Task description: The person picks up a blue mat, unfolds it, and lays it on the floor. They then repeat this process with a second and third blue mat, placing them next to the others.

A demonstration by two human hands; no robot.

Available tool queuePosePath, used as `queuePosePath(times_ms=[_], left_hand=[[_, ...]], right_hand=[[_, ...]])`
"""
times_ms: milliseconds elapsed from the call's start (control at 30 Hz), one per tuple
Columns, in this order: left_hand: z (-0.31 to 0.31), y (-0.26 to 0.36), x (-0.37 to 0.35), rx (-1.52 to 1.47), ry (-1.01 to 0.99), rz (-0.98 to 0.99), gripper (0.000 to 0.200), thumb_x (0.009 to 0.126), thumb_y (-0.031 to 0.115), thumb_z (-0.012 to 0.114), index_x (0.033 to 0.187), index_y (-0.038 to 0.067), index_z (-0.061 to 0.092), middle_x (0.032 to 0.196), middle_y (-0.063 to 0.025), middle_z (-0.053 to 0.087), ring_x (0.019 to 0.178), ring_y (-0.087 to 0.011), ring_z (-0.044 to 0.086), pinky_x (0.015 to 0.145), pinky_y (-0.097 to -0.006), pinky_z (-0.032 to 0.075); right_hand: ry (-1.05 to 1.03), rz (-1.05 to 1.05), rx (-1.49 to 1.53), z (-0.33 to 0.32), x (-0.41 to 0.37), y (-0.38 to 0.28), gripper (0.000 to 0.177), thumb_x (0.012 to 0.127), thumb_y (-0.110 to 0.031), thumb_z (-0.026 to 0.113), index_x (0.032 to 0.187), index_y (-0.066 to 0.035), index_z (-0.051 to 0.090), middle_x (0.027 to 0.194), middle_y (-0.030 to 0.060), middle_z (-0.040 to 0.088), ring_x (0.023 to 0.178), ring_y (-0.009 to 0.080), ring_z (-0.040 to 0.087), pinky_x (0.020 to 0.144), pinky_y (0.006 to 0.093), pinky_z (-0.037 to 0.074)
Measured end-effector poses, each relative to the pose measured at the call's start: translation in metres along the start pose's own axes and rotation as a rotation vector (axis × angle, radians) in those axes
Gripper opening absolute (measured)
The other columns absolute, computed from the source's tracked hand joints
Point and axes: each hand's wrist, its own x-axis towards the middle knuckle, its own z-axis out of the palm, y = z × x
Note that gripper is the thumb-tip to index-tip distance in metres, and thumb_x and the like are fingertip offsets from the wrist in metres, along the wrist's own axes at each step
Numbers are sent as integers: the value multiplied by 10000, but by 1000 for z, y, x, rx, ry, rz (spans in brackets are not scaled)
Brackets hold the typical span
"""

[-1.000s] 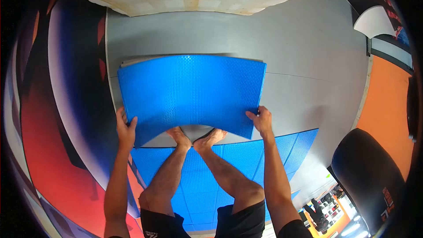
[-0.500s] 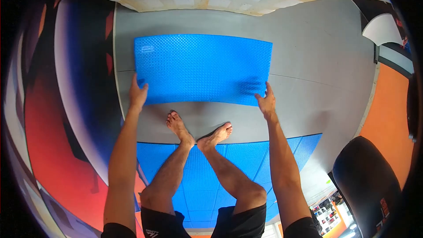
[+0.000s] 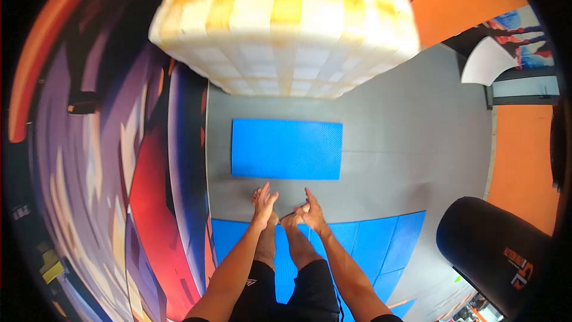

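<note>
A blue textured foam mat (image 3: 287,149) lies flat on the grey floor in front of my feet. Just below its near edge, my left hand (image 3: 263,206) is raised with the fingers apart, holding nothing. My right hand (image 3: 312,210) is beside it, also with fingers apart and nothing in it. Neither hand appears to touch the mat. My bare feet are partly hidden behind both hands.
More blue mats (image 3: 369,244) cover the floor under and behind me. A large white block with yellowish tape (image 3: 286,18) stands ahead. A painted wall (image 3: 152,203) runs along the left. At the right are a black punching bag (image 3: 491,250) and an orange wall (image 3: 521,149).
My hands have let go of the mat's sides and come together nearer my body. The mat now rests on the floor. My view has risen and shows more of the white block.
</note>
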Motion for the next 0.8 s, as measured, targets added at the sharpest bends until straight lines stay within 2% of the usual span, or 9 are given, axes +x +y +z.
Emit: queuePosePath(times_ms=[100, 133, 233, 267, 367, 400, 533, 700, 800], left_hand=[[-1, 45, -48, 12, -94, 19, 692, 959, 294, 656, 1534, 56, 351, 1587, -177, 324, 1466, -364, 310, 1171, -428, 306], [-5, 61, -63, 28, -126, 24, 687, 962, 297, 653, 1533, 58, 355, 1587, -175, 327, 1468, -364, 307, 1172, -427, 304], [-21, 113, -105, 40, -243, 32, 728, 968, 371, 637, 1563, 104, 314, 1621, -179, 265, 1489, -287, 280, 1148, -416, 314], [-29, 123, -112, 99, -253, 42, 687, 985, 377, 602, 1556, 111, 327, 1598, -178, 309, 1466, -302, 321, 1132, -441, 342], [-47, 154, -140, -136, -262, -13, 701, 978, 419, 599, 1535, 72, 353, 1569, -188, 348, 1437, -339, 368, 1130, -474, 357], [-51, 167, -148, -83, -292, 38, 710, 985, 456, 565, 1540, 77, 337, 1569, -190, 346, 1432, -337, 372, 1114, -505, 369], [-55, 204, -168, -77, -394, 100, 708, 988, 440, 560, 1544, 69, 325, 1564, -187, 353, 1441, -337, 355, 1109, -514, 370], [-50, 210, -186, -78, -476, 72, 725, 986, 442, 563, 1548, 61, 309, 1558, -181, 363, 1439, -343, 354, 1111, -523, 362], [-48, 197, -183, 15, -560, 21, 726, 981, 462, 552, 1549, 84, 304, 1563, -170, 357, 1434, -342, 362, 1087, -532, 388]], right_hand=[[35, -138, -94, -24, -36, -38, 903, 810, -296, 783, 1551, -83, 312, 1496, 252, 433, 1312, 400, 507, 1058, 459, 452], [16, -165, -25, -37, -50, -51, 899, 813, -304, 778, 1554, -96, 314, 1513, 239, 419, 1339, 399, 480, 1077, 463, 435], [21, -176, -75, -65, -84, -79, 905, 811, -291, 776, 1561, -103, 306, 1526, 214, 417, 1353, 382, 471, 1090, 457, 424], [8, -144, -32, -70, -91, -78, 904, 812, -270, 771, 1568, -114, 299, 1541, 188, 408, 1371, 363, 456, 1098, 447, 422], [24, -57, 135, -98, -137, -111, 901, 817, -243, 765, 1571, -115, 290, 1558, 175, 389, 1391, 351, 437, 1112, 441, 412], [66, -59, 144, -106, -153, -124, 897, 805, -263, 764, 1561, -102, 311, 1544, 200, 404, 1371, 348, 470, 1100, 430, 426], [164, -101, 248, -114, -187, -140, 900, 810, -276, 770, 1562, -100, 307, 1546, 196, 404, 1366, 351, 474, 1100, 437, 423], [214, -105, 146, -109, -234, -147, 919, 825, -242, 785, 1580, -162, 269, 1555, 176, 390, 1398, 354, 431, 1088, 480, 434], [253, -110, 160, -101, -259, -139, 916, 831, -261, 785, 1582, -183, 264, 1539, 186, 406, 1376, 352, 459, 1054, 491, 467]])
